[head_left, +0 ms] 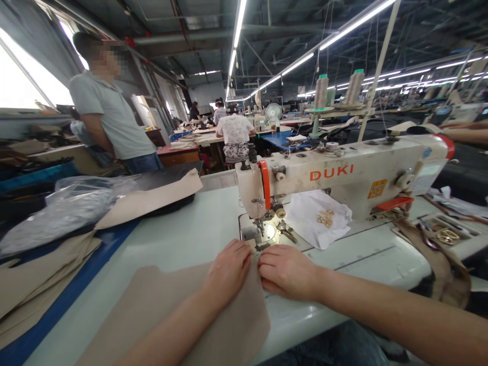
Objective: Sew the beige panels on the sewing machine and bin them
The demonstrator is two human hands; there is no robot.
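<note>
A large beige fabric panel (168, 300) lies on the pale green sewing table, its far corner close to the needle of the sewing machine (290, 178). My left hand (229, 267) rests on the panel with curled fingers, closed on its edge just in front of the presser foot. Opposite it, my right hand (285, 269) is closed too, fingertips at the panel's right edge beside the needle plate (269, 233). The right fingertips are partly hidden, so what they pinch cannot be made out. A lamp lights the needle area.
White paper (305, 218) with small gold-coloured metal pieces (325, 218) lies under the machine arm. Beige panels (46, 279) and a clear plastic bag (64, 208) sit at left. A brown strap (450, 269) hangs at right. A person (110, 107) stands at the back left.
</note>
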